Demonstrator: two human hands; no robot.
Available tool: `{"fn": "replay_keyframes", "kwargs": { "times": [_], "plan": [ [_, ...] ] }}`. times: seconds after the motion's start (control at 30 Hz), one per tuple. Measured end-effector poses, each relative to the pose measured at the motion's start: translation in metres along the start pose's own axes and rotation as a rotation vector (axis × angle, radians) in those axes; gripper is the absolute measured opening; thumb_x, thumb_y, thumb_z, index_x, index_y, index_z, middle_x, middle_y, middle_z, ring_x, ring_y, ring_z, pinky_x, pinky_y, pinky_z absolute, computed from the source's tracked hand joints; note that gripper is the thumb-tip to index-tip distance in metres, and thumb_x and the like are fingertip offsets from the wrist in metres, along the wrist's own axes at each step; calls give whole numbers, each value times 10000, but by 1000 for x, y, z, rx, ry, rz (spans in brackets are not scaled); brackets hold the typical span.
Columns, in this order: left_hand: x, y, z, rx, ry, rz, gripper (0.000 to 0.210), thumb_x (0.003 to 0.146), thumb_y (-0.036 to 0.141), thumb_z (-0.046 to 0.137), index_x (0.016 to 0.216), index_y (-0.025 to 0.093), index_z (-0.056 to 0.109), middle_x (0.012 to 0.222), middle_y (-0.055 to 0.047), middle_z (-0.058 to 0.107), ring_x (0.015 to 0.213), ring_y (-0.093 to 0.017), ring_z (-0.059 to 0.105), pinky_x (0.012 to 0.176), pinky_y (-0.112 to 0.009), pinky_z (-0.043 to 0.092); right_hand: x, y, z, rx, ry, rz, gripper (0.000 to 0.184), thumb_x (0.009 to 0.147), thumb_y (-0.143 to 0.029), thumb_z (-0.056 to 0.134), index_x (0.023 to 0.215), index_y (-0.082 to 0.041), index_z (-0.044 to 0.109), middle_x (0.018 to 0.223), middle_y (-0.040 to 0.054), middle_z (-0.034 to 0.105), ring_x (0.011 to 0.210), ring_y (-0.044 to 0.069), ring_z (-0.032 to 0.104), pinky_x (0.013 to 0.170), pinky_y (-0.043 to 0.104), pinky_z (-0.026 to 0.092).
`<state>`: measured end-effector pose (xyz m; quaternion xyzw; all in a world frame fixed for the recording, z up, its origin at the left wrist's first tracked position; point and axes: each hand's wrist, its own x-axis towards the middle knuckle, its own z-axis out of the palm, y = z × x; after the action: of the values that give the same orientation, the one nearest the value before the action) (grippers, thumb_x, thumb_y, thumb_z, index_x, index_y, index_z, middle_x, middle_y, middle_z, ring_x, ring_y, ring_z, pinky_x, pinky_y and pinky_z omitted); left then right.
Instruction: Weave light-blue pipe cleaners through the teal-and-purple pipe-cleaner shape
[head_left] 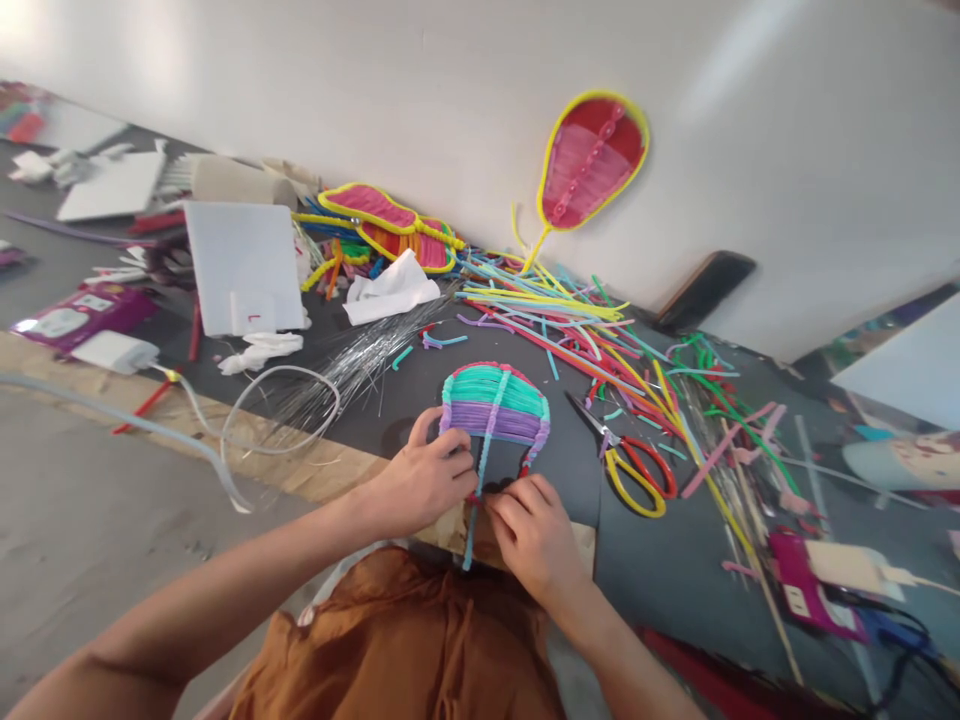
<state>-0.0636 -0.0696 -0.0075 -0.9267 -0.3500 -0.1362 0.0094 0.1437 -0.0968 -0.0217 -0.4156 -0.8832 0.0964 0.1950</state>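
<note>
Low over the dark table edge in front of me is a rounded pipe-cleaner shape (504, 412), banded in teal and purple with a reddish outline. A light blue stem runs down its middle toward my lap. My left hand (431, 472), fingers curled, grips its lower left side beside the stem. My right hand (534, 525) pinches it at the lower right, near a red bit by the stem; the fingertips are partly hidden. To the right lie scissors (634, 470) with red and yellow handles, blades apart.
Loose pipe cleaners (555, 300) spread behind the piece. Thin wires (360, 345) fan out on the left, near crumpled white paper (394, 288) and a looped cable (225, 430). A yellow-edged pink pipe-cleaner paddle shape (596, 160) leans on the white wall (450, 90).
</note>
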Motion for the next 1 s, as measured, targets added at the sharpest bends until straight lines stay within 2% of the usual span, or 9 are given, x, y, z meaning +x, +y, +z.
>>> {"fn": "replay_keyframes", "kwargs": {
  "times": [0.27, 0.4, 0.53, 0.63, 0.83, 1.0],
  "plan": [
    [0, 3, 2, 19, 16, -30, 115, 860, 190, 517, 756, 203, 564, 717, -9, 585, 967, -211, 468, 1063, -585, 130, 3, -1, 2, -15, -22, 35, 165, 850, -123, 514, 738, -198, 609, 713, 39, 513, 763, 207, 459, 768, 356, 452],
    [0, 2, 0, 25, 8, -35, 120, 866, 173, 509, 765, 206, 564, 732, -5, 587, 964, -201, 470, 1068, -578, 120, 3, 4, 1, 81, -42, 23, 163, 875, -134, 496, 837, -200, 640, 761, 44, 554, 784, 200, 495, 760, 349, 469],
    [-2, 2, -3, -4, 21, -41, 111, 870, 200, 524, 774, 214, 578, 753, 0, 597, 1016, -202, 469, 1078, -572, 92, 2, 12, -7, 175, 56, 9, 166, 888, -173, 511, 988, -200, 641, 871, 57, 621, 846, 188, 539, 779, 331, 493],
    [-4, 3, -2, -20, 27, -50, 101, 870, 197, 526, 796, 220, 591, 771, 2, 606, 1037, -200, 473, 1082, -557, 89, 1, 17, -12, 122, 100, -8, 163, 888, -162, 512, 941, -201, 661, 874, 59, 639, 848, 192, 535, 780, 342, 493],
    [-7, 5, 3, 4, 37, -102, 105, 871, 191, 520, 790, 218, 582, 746, 6, 612, 1009, -196, 492, 1089, -568, 80, 2, 22, -13, -10, 16, -125, 193, 900, -127, 473, 910, -189, 655, 847, 61, 634, 848, 206, 524, 774, 343, 480],
    [-6, 9, 4, 57, 53, -138, 123, 871, 218, 533, 756, 199, 570, 723, 9, 606, 979, -193, 507, 1098, -583, 59, 2, 24, -8, 6, 4, -97, 227, 904, -112, 442, 821, -195, 637, 777, 54, 602, 815, 207, 513, 739, 336, 478]
  ]
}}
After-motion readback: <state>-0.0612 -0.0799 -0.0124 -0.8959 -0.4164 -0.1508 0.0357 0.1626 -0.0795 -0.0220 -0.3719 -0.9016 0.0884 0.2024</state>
